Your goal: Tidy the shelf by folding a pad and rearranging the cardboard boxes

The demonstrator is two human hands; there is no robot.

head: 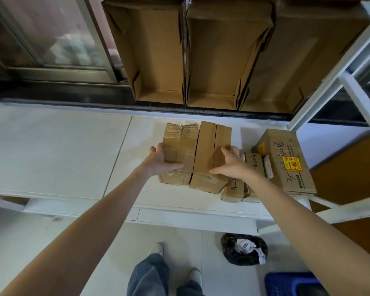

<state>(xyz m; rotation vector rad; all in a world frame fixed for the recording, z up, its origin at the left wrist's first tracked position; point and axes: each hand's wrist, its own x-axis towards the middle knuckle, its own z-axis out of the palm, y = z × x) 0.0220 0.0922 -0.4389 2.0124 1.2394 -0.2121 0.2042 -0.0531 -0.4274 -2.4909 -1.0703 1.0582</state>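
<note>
Two sealed cardboard boxes stand side by side on the white shelf [77, 146]. My left hand [159, 161] grips the left side and top of the taped box [179, 144]. The plain brown box [209, 150] to its right touches it, and my right hand [231, 162] holds that box from its right side, thumb across the top. Right of these lies a small flat box [251, 163] marked "4004", partly hidden by my right forearm, then a larger box [286, 161] marked "3016" with a yellow and red sticker. No pad is in view.
Three open cardboard boxes [214, 50] stand in a row above the shelf at the back. A white metal frame [338, 67] rises at the right. On the floor below lie a black plastic bag [242, 248] and a blue crate [291, 283]; my feet stand beneath.
</note>
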